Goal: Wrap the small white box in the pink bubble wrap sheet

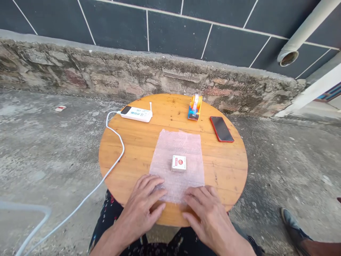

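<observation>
A small white box (178, 163) with red print lies on a pinkish sheet of bubble wrap (165, 149), near the sheet's middle. My left hand (145, 204) rests at the sheet's near left corner, fingers stretched out and slightly apart. At the near right corner, my right hand (204, 209) lies with its fingertips on the sheet's edge, fingers extended. Neither hand touches the box. Both thumbs are over the bare wood at the table's near side.
On the round wooden table (226, 170) stand a tape dispenser (195, 107) at the back and a red-edged phone (221, 129) at right. A white power bank (137, 113) trails a white cable (121, 156) off the left edge. A person's shoe (293, 222) is on the right.
</observation>
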Available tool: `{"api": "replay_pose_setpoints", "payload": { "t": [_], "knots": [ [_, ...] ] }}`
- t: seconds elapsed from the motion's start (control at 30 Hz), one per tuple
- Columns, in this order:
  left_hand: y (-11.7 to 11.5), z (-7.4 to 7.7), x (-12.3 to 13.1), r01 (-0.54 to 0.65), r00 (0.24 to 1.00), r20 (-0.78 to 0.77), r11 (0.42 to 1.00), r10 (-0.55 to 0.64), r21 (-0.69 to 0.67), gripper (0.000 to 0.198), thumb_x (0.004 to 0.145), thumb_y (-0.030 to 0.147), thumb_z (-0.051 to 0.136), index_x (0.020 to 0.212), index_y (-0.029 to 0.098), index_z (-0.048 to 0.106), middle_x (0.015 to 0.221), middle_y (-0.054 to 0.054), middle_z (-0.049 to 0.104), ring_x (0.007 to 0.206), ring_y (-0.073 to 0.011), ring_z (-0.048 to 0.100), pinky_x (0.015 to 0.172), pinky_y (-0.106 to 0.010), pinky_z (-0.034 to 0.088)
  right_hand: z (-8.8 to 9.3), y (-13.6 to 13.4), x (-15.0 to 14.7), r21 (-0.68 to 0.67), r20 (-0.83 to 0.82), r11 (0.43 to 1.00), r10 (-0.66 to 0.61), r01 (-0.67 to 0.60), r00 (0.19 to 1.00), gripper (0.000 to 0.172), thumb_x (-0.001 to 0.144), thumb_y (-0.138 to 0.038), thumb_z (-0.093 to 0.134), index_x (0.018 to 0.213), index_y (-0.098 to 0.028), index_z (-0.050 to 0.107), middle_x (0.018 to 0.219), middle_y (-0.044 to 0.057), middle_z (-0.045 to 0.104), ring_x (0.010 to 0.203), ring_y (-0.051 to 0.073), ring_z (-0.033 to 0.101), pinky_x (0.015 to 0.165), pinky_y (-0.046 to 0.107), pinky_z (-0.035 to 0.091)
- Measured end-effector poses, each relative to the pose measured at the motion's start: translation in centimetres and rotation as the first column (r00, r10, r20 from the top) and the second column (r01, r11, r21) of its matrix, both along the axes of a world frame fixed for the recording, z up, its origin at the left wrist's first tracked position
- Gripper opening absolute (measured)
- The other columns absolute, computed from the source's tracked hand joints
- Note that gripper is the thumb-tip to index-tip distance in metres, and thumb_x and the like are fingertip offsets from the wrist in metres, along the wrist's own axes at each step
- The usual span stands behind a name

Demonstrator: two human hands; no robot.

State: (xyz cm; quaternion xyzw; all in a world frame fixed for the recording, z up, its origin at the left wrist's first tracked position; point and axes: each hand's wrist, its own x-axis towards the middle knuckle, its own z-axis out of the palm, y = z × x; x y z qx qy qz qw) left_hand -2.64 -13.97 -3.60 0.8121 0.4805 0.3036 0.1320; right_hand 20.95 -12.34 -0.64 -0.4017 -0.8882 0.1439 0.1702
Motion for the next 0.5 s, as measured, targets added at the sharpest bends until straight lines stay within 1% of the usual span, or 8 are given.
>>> {"api": "replay_pose_setpoints", "payload": {
  "t": [0.07, 0.1, 0.17, 0.23, 0.3, 0.4, 0.5],
  "knots": [
    [0.0, 0.1, 0.3, -0.009, 1.0, -0.005, 1.0, 0.009, 0.0, 0.028, 0.076, 0.01, 0.06, 0.101, 0.022, 0.061, 0.12, -0.008, 0.055, 0.116, -0.0259, 0.046, 0.104, -0.049, 0.035, -1.0, -0.9, -0.2, 0.083, 0.012, 0.996, -0.022, 0.021, 1.0, 0.013, 0.087, -0.013, 0.053, 0.097, -0.019, 0.06, 0.101, 0.006, 0.064, 0.085, 0.022, 0.054, 0.077, 0.039, 0.036],
    [0.0, 0.3, 0.4, -0.014, 1.0, -0.01, 1.0, 0.014, 0.003, 0.029, 0.076, 0.01, 0.061, 0.102, 0.022, 0.061, 0.121, -0.008, 0.055, 0.117, -0.0264, 0.046, 0.104, -0.049, 0.035, -1.4, -1.0, -0.4, 0.123, 0.009, 0.992, -0.029, 0.028, 1.0, 0.015, 0.088, -0.01, 0.049, 0.094, -0.018, 0.06, 0.098, 0.006, 0.064, 0.083, 0.022, 0.054, 0.076, 0.039, 0.035],
    [0.1, 0.6, 0.9, -0.022, 1.0, -0.021, 1.0, 0.023, 0.018, 0.032, 0.075, 0.011, 0.061, 0.105, 0.022, 0.061, 0.123, -0.009, 0.054, 0.118, -0.0275, 0.044, 0.104, -0.05, 0.035, -1.8, -0.7, -0.7, 0.162, -0.011, 0.986, -0.024, 0.026, 1.0, 0.02, 0.089, -0.006, 0.044, 0.09, -0.017, 0.06, 0.091, 0.006, 0.064, 0.08, 0.02, 0.053, 0.075, 0.038, 0.034],
    [0.2, 1.0, 1.4, -0.019, 0.999, -0.028, 0.999, 0.02, 0.037, 0.034, 0.075, 0.012, 0.062, 0.107, 0.022, 0.06, 0.127, -0.009, 0.052, 0.121, -0.028, 0.043, 0.105, -0.05, 0.035, -1.6, -0.2, -0.9, 0.157, -0.054, 0.987, -0.023, 0.031, 0.998, 0.02, 0.089, -0.005, 0.043, 0.088, -0.016, 0.059, 0.089, 0.006, 0.064, 0.079, 0.02, 0.053, 0.075, 0.037, 0.034],
    [0.3, 1.2, 1.9, -0.004, 1.0, -0.028, 0.999, 0.005, 0.047, 0.033, 0.075, 0.012, 0.062, 0.107, 0.021, 0.059, 0.129, -0.009, 0.051, 0.123, -0.0281, 0.042, 0.106, -0.05, 0.033, -1.0, 0.1, -0.8, 0.131, -0.107, 0.99, -0.032, 0.046, 0.994, 0.018, 0.089, -0.006, 0.043, 0.087, -0.017, 0.057, 0.087, 0.005, 0.063, 0.078, 0.019, 0.052, 0.074, 0.036, 0.034],
    [0.4, 1.1, 2.4, 0.021, 1.0, -0.015, 0.998, -0.02, 0.051, 0.031, 0.076, 0.012, 0.062, 0.106, 0.02, 0.059, 0.129, -0.01, 0.051, 0.124, -0.0282, 0.042, 0.107, -0.051, 0.032, -0.1, 0.2, -0.6, 0.093, -0.178, 0.994, -0.048, 0.065, 0.983, 0.015, 0.09, -0.007, 0.044, 0.085, -0.017, 0.055, 0.086, 0.005, 0.062, 0.075, 0.018, 0.051, 0.072, 0.035, 0.034],
    [0.7, 0.9, 2.9, -0.016, 1.0, 0.021, 0.994, 0.013, 0.11, 0.027, 0.078, 0.008, 0.059, 0.103, 0.019, 0.06, 0.124, -0.011, 0.055, 0.119, -0.0274, 0.046, 0.104, -0.051, 0.035, 0.4, 0.0, -0.3, 0.07, -0.219, 0.994, -0.061, 0.078, 0.974, 0.014, 0.09, -0.008, 0.045, 0.085, -0.018, 0.054, 0.086, 0.004, 0.061, 0.075, 0.018, 0.051, 0.071, 0.035, 0.034]
  ]
}}
